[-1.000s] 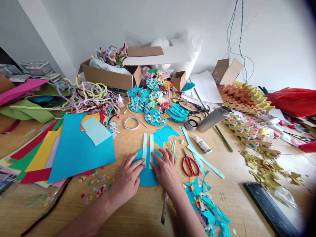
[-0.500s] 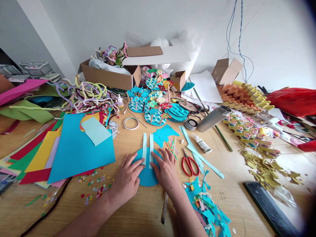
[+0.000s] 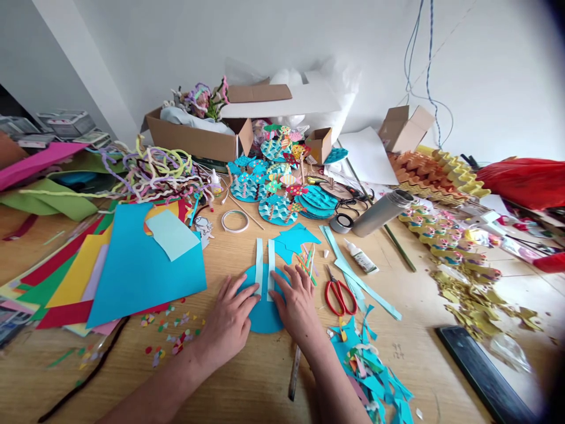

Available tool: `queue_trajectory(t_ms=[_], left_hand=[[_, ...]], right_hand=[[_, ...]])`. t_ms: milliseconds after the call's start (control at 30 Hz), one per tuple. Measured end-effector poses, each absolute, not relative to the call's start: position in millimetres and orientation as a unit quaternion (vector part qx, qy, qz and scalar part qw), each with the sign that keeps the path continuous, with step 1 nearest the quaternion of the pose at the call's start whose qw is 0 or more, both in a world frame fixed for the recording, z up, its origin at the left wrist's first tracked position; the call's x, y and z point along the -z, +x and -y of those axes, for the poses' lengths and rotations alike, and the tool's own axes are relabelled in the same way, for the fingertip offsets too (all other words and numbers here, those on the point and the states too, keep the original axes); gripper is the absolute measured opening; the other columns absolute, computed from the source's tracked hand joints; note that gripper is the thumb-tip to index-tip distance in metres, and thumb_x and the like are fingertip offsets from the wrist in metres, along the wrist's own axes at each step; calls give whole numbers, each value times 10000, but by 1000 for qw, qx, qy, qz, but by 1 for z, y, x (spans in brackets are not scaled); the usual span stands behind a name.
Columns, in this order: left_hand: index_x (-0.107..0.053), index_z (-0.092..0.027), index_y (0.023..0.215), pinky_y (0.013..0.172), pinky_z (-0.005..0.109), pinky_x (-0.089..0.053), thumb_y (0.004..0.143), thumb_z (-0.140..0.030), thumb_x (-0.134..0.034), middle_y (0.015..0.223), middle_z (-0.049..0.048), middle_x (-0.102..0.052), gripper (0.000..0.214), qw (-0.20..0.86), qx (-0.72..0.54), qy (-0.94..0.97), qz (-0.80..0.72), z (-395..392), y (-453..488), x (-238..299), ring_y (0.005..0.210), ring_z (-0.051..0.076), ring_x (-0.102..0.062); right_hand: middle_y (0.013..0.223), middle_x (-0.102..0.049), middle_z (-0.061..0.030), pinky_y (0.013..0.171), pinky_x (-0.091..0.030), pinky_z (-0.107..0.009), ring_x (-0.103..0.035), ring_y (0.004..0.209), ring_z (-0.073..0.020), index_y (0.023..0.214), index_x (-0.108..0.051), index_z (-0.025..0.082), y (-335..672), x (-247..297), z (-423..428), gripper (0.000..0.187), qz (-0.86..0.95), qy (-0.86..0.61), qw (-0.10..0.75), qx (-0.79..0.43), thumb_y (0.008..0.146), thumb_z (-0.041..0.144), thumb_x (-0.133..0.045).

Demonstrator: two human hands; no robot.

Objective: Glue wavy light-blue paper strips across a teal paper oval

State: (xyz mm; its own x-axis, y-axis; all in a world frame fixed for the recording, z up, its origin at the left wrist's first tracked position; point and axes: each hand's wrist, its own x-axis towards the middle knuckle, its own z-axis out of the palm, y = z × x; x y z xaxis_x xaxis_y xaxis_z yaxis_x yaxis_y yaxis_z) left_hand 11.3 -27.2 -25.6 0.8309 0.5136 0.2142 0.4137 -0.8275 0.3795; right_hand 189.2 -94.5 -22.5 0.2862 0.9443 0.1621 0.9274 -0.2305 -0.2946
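Observation:
A blue paper disc (image 3: 265, 321) lies flat on the wooden table in front of me. Two pale blue paper strips run side by side across it, a left strip (image 3: 259, 256) and a right strip (image 3: 271, 256), their far ends reaching past the disc's edge. My left hand (image 3: 229, 312) rests on the disc's left side, fingers spread, with fingertips at the left strip. On the other side my right hand (image 3: 296, 303) lies with fingers apart, its fingertips touching the right strip. Parts of the disc are hidden under both hands.
Red-handled scissors (image 3: 339, 296), a glue bottle (image 3: 361, 256) and blue paper scraps (image 3: 375, 377) lie to the right. Coloured paper sheets (image 3: 150, 282) are stacked at left. Beyond stand a metal flask (image 3: 382, 212), a tape roll (image 3: 235, 221) and finished paper fish pieces (image 3: 278, 209). A phone (image 3: 481, 371) lies far right.

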Motion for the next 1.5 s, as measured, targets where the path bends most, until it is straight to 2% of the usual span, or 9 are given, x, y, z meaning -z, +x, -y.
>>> queue_trajectory(t_ms=[333,433,533,600,700,867,967,1233,1500], left_hand=[[-565,-222,1210,1111,542,-303,740,6,-411,1359,21,-537,544,136,-203,943,-225,23,9,35,1355,262,-333],[-552,-224,1219,1108,523,-308,758,-15,-414,1356,25,-539,525,129,-241,939,-209,19,8,43,1348,263,-345],[-542,-231,1223,1102,494,-323,773,-28,-411,1348,25,-543,511,129,-265,936,-193,17,8,49,1330,256,-373],[-520,-238,1252,1102,480,-324,789,-40,-406,1349,29,-540,516,127,-279,932,-191,17,7,51,1331,255,-371],[-498,-237,1283,1096,463,-336,803,-62,-415,1348,41,-535,518,117,-289,931,-191,16,7,54,1329,259,-373],[-503,-230,1280,1079,449,-362,804,-64,-411,1325,54,-549,512,111,-307,925,-192,13,8,59,1294,254,-416],[-507,-239,1280,1071,439,-378,805,-65,-414,1323,48,-551,514,117,-303,925,-198,13,8,61,1290,251,-422],[-538,-240,1259,1063,446,-393,802,-60,-417,1321,43,-553,506,130,-301,921,-210,14,7,59,1285,254,-425],[-544,-258,1258,1041,424,-427,799,-58,-417,1303,24,-569,517,128,-310,919,-208,15,9,56,1262,241,-451]], right_hand=[[1319,-516,-109,1006,-381,-505,-359,1283,-315,1249,-589,249,198,0,105,374,576,-794,194,-1,875,257,-572],[1259,-572,-86,975,-409,-454,-424,1232,-288,1220,-609,260,230,-11,121,341,540,-818,196,17,882,269,-565],[1137,-645,-86,921,-434,-368,-552,1071,-238,1177,-644,221,284,-18,145,302,465,-871,158,2,915,255,-497],[1081,-667,-85,902,-425,-333,-577,1031,-228,1183,-640,200,320,-18,163,317,393,-917,76,-12,923,242,-465],[1049,-667,-151,867,-412,-360,-590,985,-273,1147,-660,122,360,-11,186,323,340,-940,32,-12,871,188,-506],[964,-671,-114,816,-399,-289,-609,904,-222,954,-710,152,378,6,204,223,327,-944,7,-34,815,136,-537],[922,-662,-117,804,-388,-285,-603,872,-220,865,-691,136,378,12,206,157,324,-945,2,-35,804,135,-546],[855,-662,-99,772,-369,-276,-591,855,-214,783,-619,149,382,13,209,83,335,-942,2,-24,801,127,-541],[738,-649,-67,669,-354,-273,-586,766,-208,785,-627,167,379,3,218,177,353,-936,11,-11,836,132,-461]])
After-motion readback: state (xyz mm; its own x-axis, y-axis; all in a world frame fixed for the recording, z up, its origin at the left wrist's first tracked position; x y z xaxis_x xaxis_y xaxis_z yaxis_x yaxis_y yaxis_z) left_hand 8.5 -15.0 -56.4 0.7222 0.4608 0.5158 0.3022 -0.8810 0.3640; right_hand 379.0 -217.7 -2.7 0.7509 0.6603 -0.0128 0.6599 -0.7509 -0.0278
